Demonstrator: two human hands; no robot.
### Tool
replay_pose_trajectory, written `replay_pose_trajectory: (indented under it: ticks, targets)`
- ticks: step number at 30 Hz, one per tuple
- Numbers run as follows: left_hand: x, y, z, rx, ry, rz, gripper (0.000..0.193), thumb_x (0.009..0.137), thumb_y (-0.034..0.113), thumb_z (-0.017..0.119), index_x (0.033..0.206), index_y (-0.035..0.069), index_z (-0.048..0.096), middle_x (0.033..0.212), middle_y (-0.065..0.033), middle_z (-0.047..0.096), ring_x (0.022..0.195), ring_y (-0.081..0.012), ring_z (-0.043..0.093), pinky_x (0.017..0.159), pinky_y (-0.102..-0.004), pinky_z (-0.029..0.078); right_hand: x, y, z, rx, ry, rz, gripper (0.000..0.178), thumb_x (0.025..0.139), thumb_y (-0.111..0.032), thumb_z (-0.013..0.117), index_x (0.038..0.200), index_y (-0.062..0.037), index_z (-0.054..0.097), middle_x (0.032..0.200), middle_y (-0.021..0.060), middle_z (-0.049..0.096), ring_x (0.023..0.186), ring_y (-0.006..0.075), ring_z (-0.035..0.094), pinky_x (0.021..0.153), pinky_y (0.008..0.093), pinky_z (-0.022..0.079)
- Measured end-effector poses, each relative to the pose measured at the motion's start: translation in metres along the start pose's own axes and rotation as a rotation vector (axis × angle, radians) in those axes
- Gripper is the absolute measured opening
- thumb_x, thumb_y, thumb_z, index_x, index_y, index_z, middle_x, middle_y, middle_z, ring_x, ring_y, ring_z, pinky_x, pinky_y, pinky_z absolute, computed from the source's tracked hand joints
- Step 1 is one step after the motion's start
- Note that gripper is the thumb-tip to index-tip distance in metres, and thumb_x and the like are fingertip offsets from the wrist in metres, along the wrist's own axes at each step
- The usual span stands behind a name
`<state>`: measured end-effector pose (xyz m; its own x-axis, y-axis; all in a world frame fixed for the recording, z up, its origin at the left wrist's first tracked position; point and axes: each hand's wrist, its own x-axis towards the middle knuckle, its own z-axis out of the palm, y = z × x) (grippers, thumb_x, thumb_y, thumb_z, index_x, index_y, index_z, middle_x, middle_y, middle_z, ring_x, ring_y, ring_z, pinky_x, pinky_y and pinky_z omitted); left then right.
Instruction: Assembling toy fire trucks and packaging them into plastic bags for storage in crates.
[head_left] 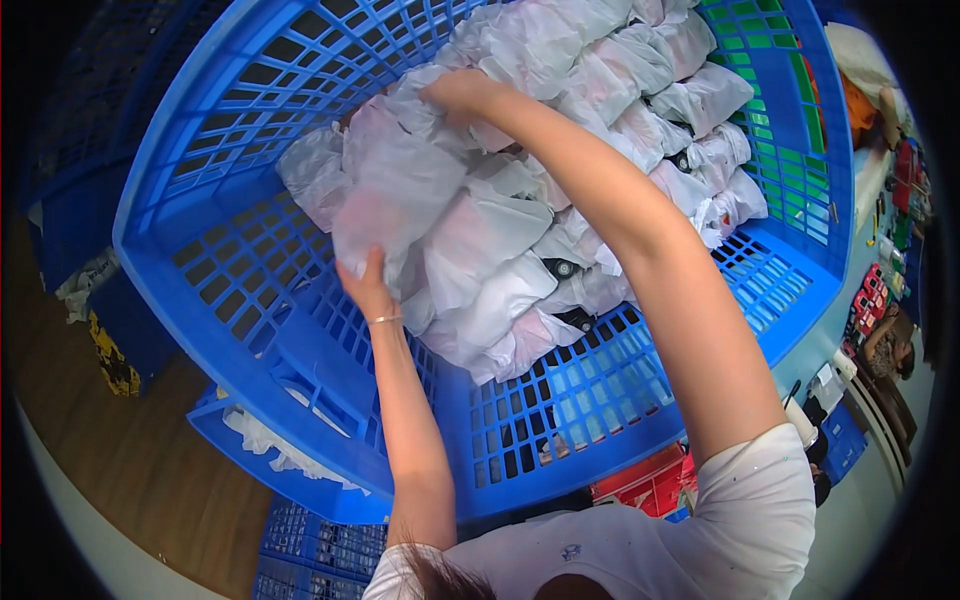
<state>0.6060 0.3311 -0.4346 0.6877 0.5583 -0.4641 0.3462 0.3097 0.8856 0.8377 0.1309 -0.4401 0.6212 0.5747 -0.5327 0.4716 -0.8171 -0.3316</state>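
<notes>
Both arms reach into a large blue plastic basket (280,345) with slatted walls. My left hand (368,288) closes on the near end of a white plastic-wrapped bundle (395,195), its thumb on top. At the bundle's far end, my right hand (462,95) has its fingers curled down against the wrapping; the fingertips are partly hidden. Pinkish-red contents show faintly through the thin plastic. Many similar wrapped bundles (480,240) lie packed in rows beside and beyond it. Small black wheels (562,268) poke out between some of them.
The basket's slatted floor (580,395) shows at its near side. Behind its right wall stands something green (760,90). Other blue crates (310,550) are below, and a red crate (655,482) is near my body. At the far right, other people (888,345) are beside a work table.
</notes>
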Motion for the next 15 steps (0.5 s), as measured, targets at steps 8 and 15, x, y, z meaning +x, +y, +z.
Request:
replay_pose_trajectory:
  ticks: [8,15]
  targets:
    - [0.037,-0.05,0.029,0.33,-0.304,-0.14,0.085,0.07,0.023,0.073,0.131,-0.009,0.025,0.127,-0.019,0.04,0.116,-0.0234,0.041,0.096,-0.0299,0.033,-0.004,0.002,0.012,-0.123,-0.012,-0.012,0.042,0.075,-0.009,0.053,0.115,-0.0198,0.053,0.107,0.0078,0.06,0.099,0.0267,0.058,0.083,0.0424,0.045]
    - [0.057,-0.05,0.018,0.376,-0.355,-0.14,0.092,0.071,0.034,0.071,0.134,-0.008,0.019,0.135,-0.0218,0.03,0.125,-0.0264,0.03,0.102,-0.0325,0.025,0.0,-0.015,0.012,-0.152,-0.004,-0.017,0.044,0.077,-0.011,0.053,0.12,-0.0201,0.048,0.11,0.0064,0.058,0.103,0.0278,0.056,0.087,0.0484,0.04]
